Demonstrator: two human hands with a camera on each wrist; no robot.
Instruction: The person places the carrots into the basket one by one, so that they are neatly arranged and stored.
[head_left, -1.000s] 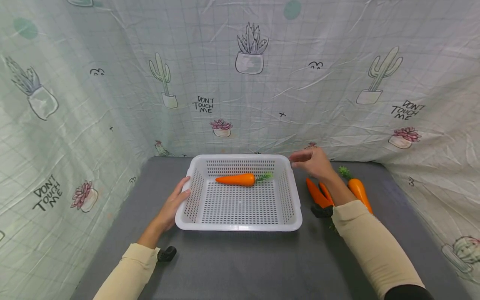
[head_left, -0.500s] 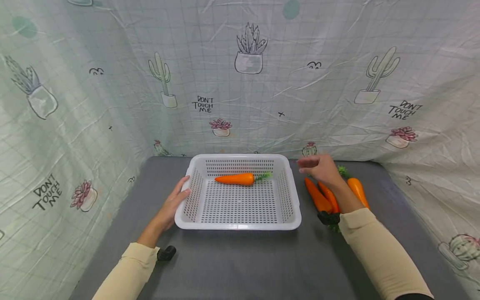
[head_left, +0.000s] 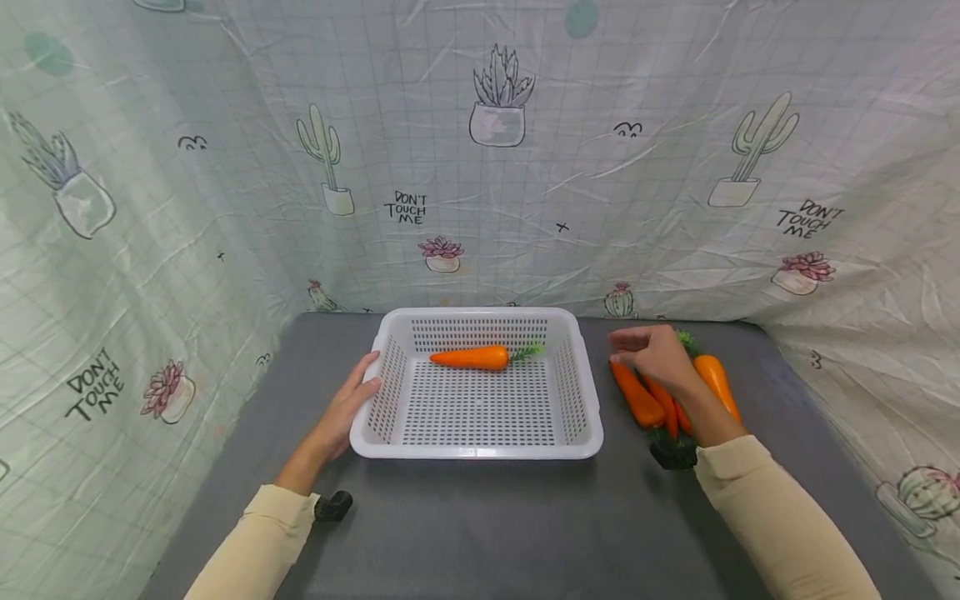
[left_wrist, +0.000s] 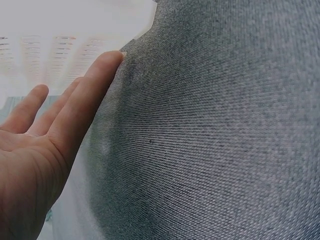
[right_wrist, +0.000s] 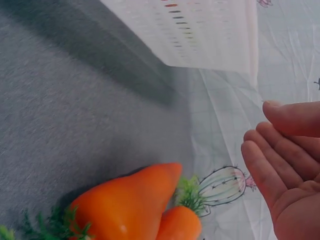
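Observation:
A white plastic basket [head_left: 477, 452] with slotted walls stands mid-table in the head view. One orange toy-like carrot [head_left: 472, 358] with green leaves lies inside it, tip to the left. My left hand [head_left: 345, 408] rests against the basket's left side, its fingers [left_wrist: 82, 102] straight along the wall in the left wrist view. Over the carrots right of the basket is my right hand [head_left: 654, 354], fingers loosely extended and nothing in them. Below it lie several carrots [head_left: 637, 400] side by side, partly hidden by the hand and wrist.
A further carrot [head_left: 716, 379] lies at the far right, its leaves toward the back. The grey tabletop [head_left: 480, 525] ends at a hanging cloth [head_left: 562, 183] printed with potted plants, which also encloses both sides.
My right hand has moved from beside the basket's back right corner rightward and toward me, to above the carrots. The left hand and the basket have stayed in place.

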